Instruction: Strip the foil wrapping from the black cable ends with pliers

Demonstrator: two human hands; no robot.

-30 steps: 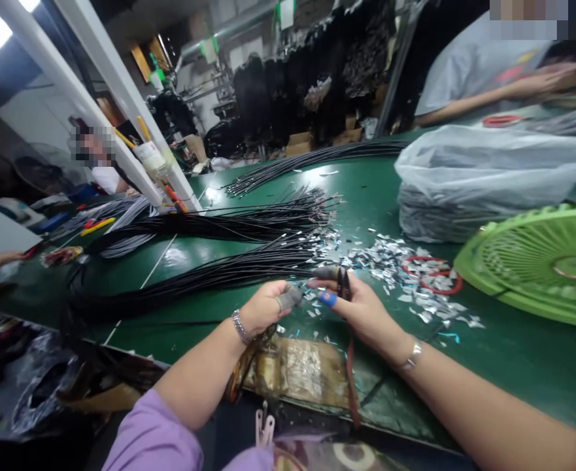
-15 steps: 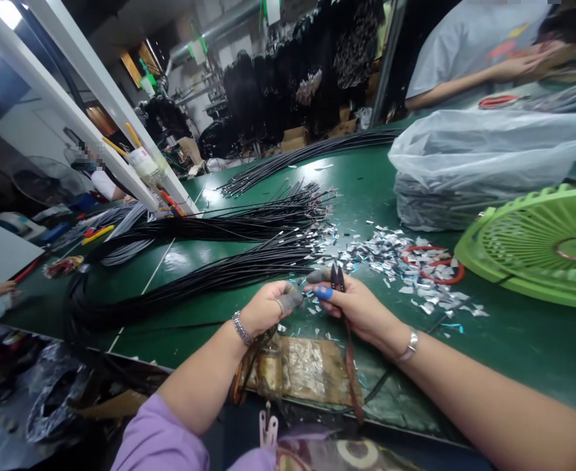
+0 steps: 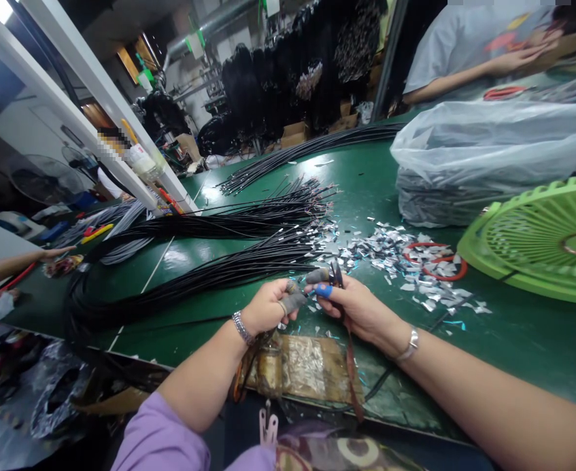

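My left hand [image 3: 275,302], with grey covers on its fingertips, is closed in a pinch on the end of a black cable [image 3: 189,323] that comes in from the left. Opposite it, my right hand [image 3: 344,296] is closed around a dark tool with two pointed tips [image 3: 335,273], which stick up past the fingers; its exact kind is unclear. The right thumb wears a blue cover and its forefinger a grey one. These fingertips meet the left ones at the cable end, hiding most of it. Two bundles of black cables [image 3: 248,258] lie just beyond, their ends toward the right.
Silver and blue scraps [image 3: 380,252] litter the green table [image 3: 366,176], with red loops [image 3: 439,261] among them. A green fan [image 3: 537,242] and a plastic bag [image 3: 488,163] stand right. A taped board [image 3: 312,369] lies at the near edge. Co-workers sit far right and left.
My fingertips have closed together at the cable end, and the tool's tips now sit closer together. At the far left, a co-worker's arm has reached further onto the table.
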